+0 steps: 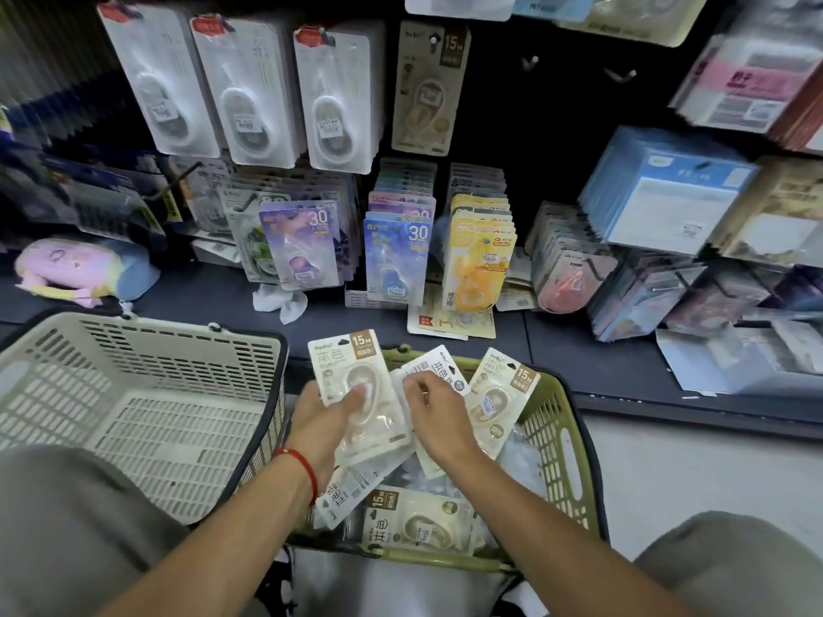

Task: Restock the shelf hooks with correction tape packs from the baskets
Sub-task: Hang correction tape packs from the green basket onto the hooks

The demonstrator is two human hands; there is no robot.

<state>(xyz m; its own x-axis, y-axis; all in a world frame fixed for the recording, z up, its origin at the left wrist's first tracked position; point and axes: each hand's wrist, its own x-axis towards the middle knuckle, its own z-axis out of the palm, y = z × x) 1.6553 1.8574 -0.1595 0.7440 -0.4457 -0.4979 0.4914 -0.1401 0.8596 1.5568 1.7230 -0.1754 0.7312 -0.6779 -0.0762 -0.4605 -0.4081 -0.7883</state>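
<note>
Over the green basket (574, 456), my left hand (320, 420) grips a beige 15M correction tape pack (352, 376), thumb on its front. My right hand (438, 414) pinches a white pack (438, 369) that faces backward, with another beige 15M pack (499, 394) fanned out to its right. More beige packs (418, 523) lie loose in the green basket under my arms. On the shelf wall above, one matching beige 15M pack (429, 86) hangs on a hook, and bare hooks (530, 62) stick out to its right.
A cream basket (147, 407) stands at the left with nothing visible in it. White packs (249, 91) hang at upper left. Coloured 30M packs (396, 256) and yellow packs (478, 256) stand on the dark shelf ledge (623, 362). A pink plush (67, 264) lies far left.
</note>
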